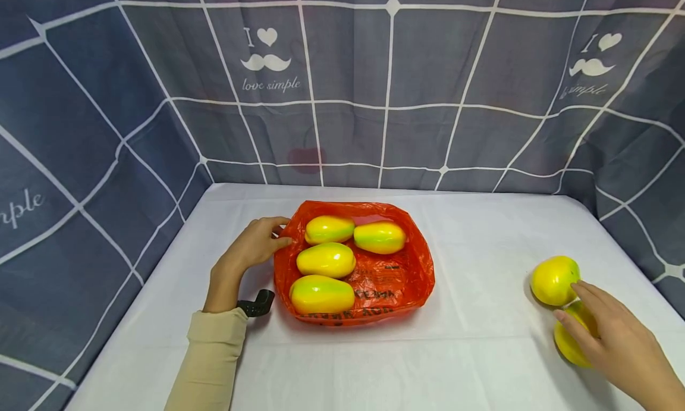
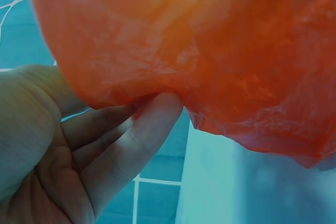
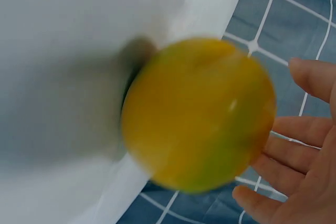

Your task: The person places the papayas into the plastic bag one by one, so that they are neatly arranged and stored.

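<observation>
A red plastic bag [image 1: 374,286], its mouth spread wide, lies on the white table with several yellow-green mangoes [image 1: 326,260] inside. My left hand [image 1: 251,244] pinches the bag's left rim between thumb and fingers. The left wrist view shows the thin red plastic [image 2: 210,66] close up, hiding part of the thumb. At the right of the table my right hand [image 1: 615,333] reaches over a mango [image 1: 569,342], partly covering it. Its fingers are extended around the fruit without gripping, as the right wrist view shows beside the mango [image 3: 199,119]. Another mango [image 1: 555,280] lies just beyond, near the fingertips.
A white cloth [image 1: 417,369] covers the table. Grey checked curtains [image 1: 348,131] hang behind and at both sides. A black wrist mount [image 1: 257,304] sticks out from the left wrist next to the bag.
</observation>
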{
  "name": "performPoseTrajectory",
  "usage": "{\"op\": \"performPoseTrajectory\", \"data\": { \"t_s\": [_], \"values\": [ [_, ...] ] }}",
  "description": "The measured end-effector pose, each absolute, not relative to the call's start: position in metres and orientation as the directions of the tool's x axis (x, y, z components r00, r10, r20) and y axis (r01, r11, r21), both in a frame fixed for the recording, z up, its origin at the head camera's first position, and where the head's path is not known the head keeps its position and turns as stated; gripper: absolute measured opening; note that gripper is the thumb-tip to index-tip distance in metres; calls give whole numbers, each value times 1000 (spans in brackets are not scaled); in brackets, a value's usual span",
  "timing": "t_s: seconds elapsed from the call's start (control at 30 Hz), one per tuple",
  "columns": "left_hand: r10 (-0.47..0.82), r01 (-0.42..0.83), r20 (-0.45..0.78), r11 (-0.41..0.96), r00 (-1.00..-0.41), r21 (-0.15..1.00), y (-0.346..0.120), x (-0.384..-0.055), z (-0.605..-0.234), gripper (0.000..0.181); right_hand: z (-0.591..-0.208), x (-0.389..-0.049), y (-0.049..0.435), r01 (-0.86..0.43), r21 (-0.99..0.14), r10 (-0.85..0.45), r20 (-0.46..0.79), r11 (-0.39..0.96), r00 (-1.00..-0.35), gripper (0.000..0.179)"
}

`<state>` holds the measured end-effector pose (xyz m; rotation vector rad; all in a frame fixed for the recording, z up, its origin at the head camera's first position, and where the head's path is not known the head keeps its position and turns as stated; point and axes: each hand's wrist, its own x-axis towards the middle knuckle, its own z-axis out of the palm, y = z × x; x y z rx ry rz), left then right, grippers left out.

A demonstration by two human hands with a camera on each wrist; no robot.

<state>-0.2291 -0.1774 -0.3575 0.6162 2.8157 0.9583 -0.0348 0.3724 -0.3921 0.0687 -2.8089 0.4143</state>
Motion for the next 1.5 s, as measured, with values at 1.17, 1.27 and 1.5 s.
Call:
{"op": "performPoseTrajectory", "data": {
  "t_s": [1.17, 1.27, 1.5],
  "values": [
    [387, 302, -16, 743, -922, 597, -175, -230, -357, 39, -388, -31, 395, 186, -184, 157, -161, 965, -974, 98],
    [392, 309, -12, 741, -920, 596, -176, -230, -357, 39, -386, -31, 392, 149, -211, 113, -175, 966, -978, 98],
    [402, 320, -4, 736, -916, 597, -175, -229, -357, 38, -394, -31, 393, 91, -234, 49, -179, 968, -983, 94]
  ]
}}
